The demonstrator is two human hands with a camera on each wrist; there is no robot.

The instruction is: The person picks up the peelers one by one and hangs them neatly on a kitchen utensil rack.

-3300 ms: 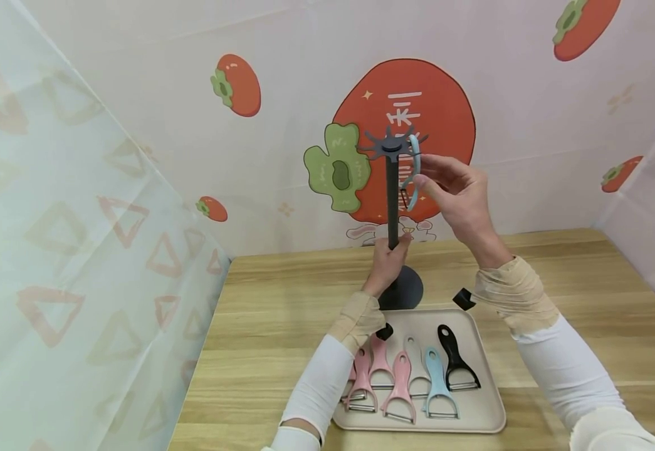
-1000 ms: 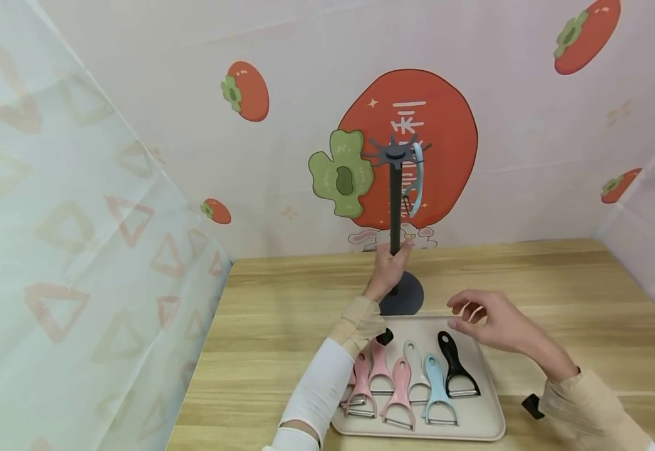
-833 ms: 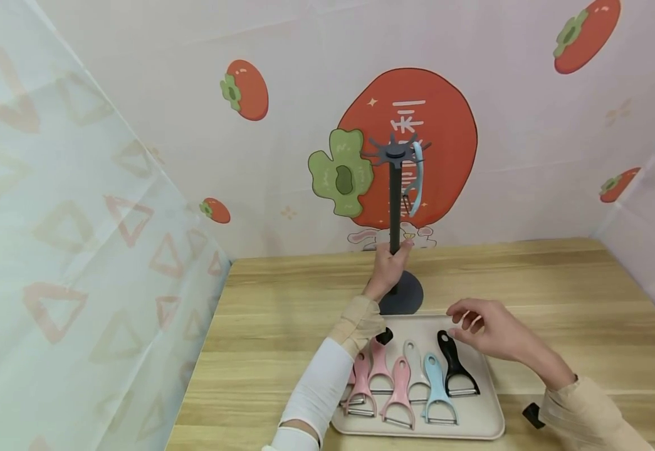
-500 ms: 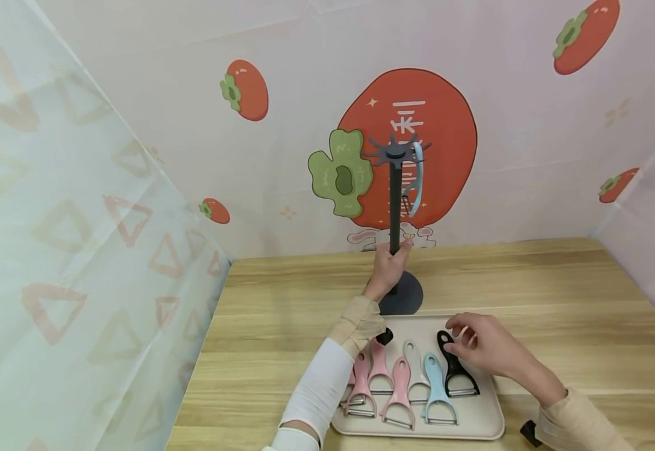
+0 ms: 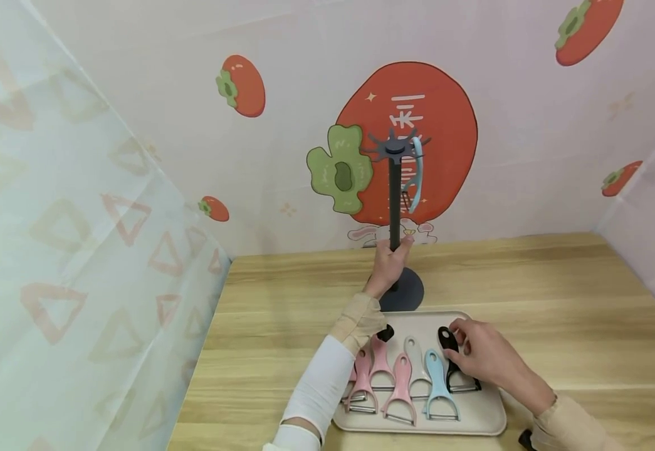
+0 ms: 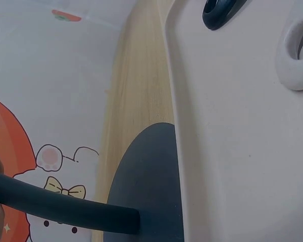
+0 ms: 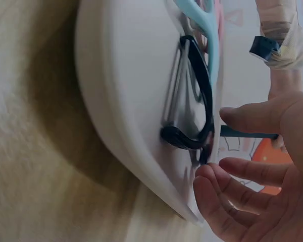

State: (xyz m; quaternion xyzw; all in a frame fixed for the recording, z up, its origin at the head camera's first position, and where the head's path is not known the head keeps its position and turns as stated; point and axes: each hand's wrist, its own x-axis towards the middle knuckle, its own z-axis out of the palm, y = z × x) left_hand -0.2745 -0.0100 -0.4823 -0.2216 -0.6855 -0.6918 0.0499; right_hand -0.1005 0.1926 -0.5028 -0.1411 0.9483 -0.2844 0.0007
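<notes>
Head view: tray (image 5: 482, 423) holds six peelers (image 5: 400, 385).

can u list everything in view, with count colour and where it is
stand: 1, dark grey, pole on a round base at the back of the table, behind the tray
hanging peeler: 1, light blue, hung on a hook at the stand's top
tray: 1, beige, on the table's near edge
pink peelers: 3, pink, left part of the tray
white peeler: 1, off-white, middle of the tray
blue peeler: 1, light blue, on the tray, left of the black one
black peeler: 1, black, right side of the tray
table: 1, light wood
left hand: grips the stand's pole low down
right hand: fingers on the black peeler's handle; a closed grip cannot be told
</notes>
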